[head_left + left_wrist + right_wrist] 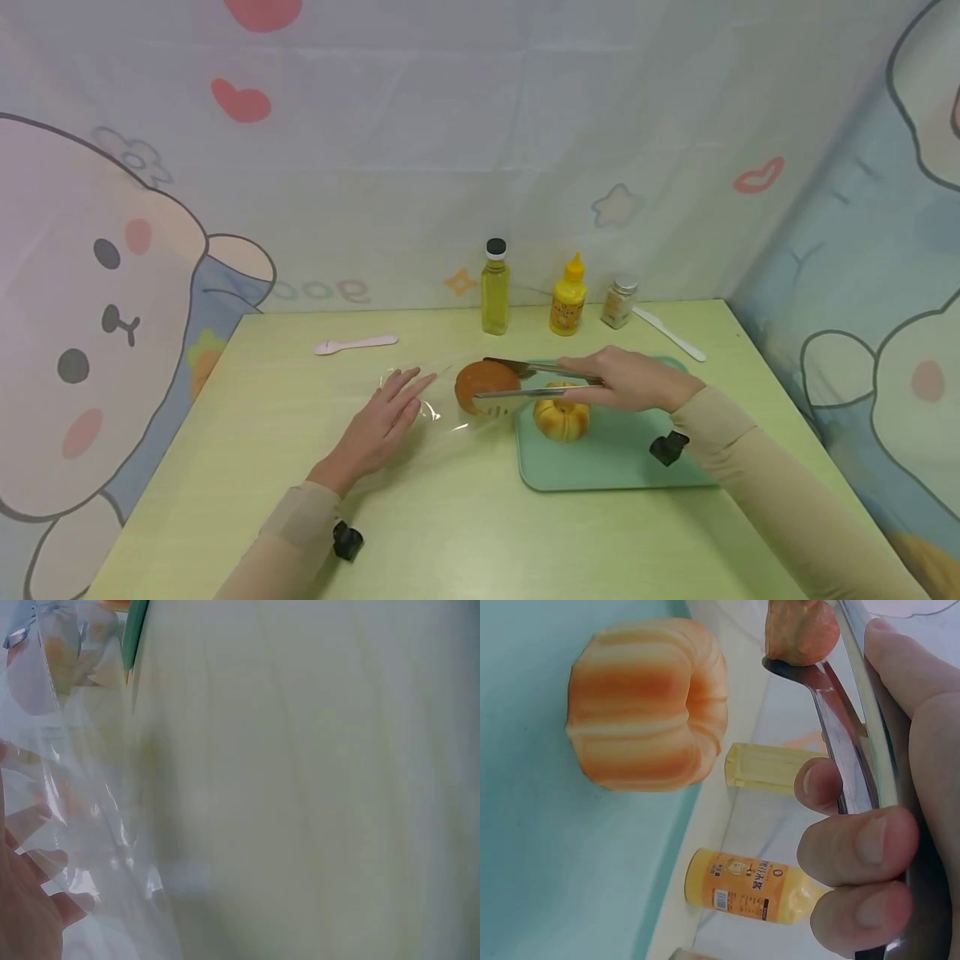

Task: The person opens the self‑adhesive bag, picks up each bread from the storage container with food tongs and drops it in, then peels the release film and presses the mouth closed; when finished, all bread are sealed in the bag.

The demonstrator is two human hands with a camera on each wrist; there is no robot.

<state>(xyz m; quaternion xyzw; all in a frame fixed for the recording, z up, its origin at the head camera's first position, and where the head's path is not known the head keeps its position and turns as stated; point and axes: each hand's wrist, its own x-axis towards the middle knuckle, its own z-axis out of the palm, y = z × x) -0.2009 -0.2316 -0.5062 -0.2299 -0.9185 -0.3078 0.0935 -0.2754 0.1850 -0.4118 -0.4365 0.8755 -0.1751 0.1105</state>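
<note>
My right hand (pixel 626 379) grips metal tongs (pixel 532 392), with fingers wrapped round the arms. Between the tongs' ends sits a round brown bun (pixel 486 382), raised at the left edge of the tray; its side shows in the right wrist view (pixel 801 631). Fingers extended, my left hand (pixel 378 429) is at a clear plastic bag (pixel 442 408), whose film overlaps the fingers in the left wrist view (pixel 97 817). The bun overlaps the bag in the head view. Beneath the tongs, a ridged golden bread roll (pixel 561 419) lies on the green tray (pixel 622 462).
Along the back stand an oil bottle (pixel 495 292), a yellow squeeze bottle (pixel 568 300) and a seasoning jar (pixel 619 303). A white plastic knife (pixel 671 335) lies at the back right, a pink utensil (pixel 356 344) at the back left. A printed cloth (pixel 420 150) hangs behind the table.
</note>
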